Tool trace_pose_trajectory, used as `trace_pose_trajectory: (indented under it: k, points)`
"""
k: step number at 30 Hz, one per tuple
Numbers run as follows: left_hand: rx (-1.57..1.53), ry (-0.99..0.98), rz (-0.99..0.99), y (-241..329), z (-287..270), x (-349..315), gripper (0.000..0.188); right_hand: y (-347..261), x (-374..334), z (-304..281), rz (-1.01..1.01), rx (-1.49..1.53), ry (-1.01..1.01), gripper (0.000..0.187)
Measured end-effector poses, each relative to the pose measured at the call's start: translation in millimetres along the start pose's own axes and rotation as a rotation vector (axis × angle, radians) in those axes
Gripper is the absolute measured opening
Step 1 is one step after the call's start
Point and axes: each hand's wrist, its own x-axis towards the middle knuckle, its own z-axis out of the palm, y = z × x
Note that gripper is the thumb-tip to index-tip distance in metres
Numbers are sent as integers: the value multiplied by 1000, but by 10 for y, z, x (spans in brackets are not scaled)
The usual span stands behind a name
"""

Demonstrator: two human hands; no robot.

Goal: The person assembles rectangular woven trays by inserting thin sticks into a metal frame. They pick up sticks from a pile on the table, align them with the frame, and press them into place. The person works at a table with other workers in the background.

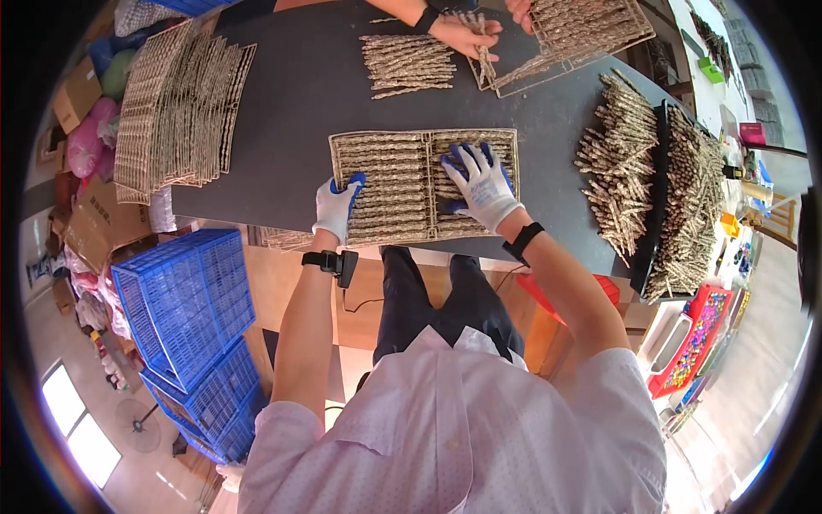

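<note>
A rectangular wire rack lies at the table's near edge, its two sections filled with rows of beige, twisted sticks. My left hand, in a white and blue glove, grips the rack's left side with the blue-tipped thumb on top; some of its fingers are hidden. Over the right section, my gloved right hand spreads its fingers across the sticks and touches them. Further right lies a loose pile of similar sticks, beside a black tray heaped with more.
Stacked filled racks stand at the table's left. Across the grey table, a co-worker's hand holds sticks over another rack, near a small stick pile. Blue plastic crates stand on the left, below table level.
</note>
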Motion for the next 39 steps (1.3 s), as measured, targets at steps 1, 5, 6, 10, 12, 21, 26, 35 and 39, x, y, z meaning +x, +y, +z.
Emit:
trace_pose_trajectory:
  k: [1,5,6,10,12,21,26,35,39]
  points:
    - [0,-6,2,43,-3,-19,27,11,36,-48,-7,5,-20,92]
    - [-16,-1,49,139,-7,-106,27,93,157,-94,20,43,-128,107]
    - [-14,7,82,132,-6,-142,27,119,168,-69,21,91,-123,108]
    - [-161,30,187,74,-2,-182,25,199,145,100,4,180,28,103]
    - [-142,21,114,83,-15,-99,25,198,118,186,-2,219,112,100]
    - [-19,-23,133,278,-49,284,26,111,108,211,91,149,96,87]
    - [-4,-41,80,277,-60,197,27,104,117,23,112,98,-4,88]
    - [60,21,239,300,-28,128,23,88,132,-41,127,113,-52,92]
    - [72,48,244,224,-4,189,21,70,82,-15,123,108,-33,88]
